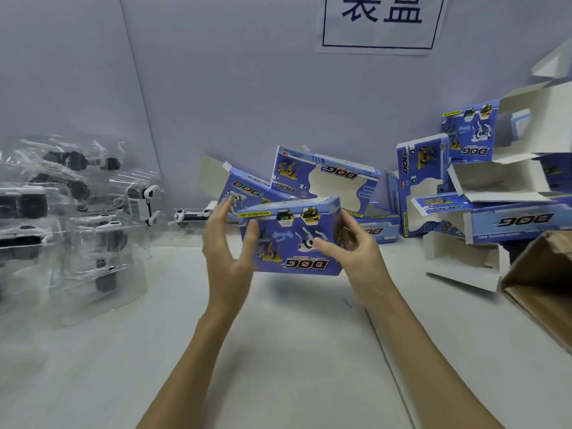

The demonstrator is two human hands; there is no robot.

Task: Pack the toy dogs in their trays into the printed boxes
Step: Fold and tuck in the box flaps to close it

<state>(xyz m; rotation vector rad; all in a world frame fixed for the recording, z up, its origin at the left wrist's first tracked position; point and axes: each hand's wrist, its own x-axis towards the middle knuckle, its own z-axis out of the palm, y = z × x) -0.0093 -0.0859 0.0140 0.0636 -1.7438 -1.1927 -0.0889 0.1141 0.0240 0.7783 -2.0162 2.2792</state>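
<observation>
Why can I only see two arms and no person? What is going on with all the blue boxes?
The camera sits on the person's head and looks down, so you see only their arms, as if they were yours. There is one picture, taken from there.

Both hands hold up one blue printed box with the word DOG and pictures of toy dogs on it. The left hand touches its left end with nearly straight fingers. The right hand has its grip on the right end, fingers curled round it.

On the white table, at the left, is a pile of clear plastic trays with black and white toy dogs in them. At the back and right lie more blue boxes, many open and empty. A brown carton stands at the right edge.
</observation>
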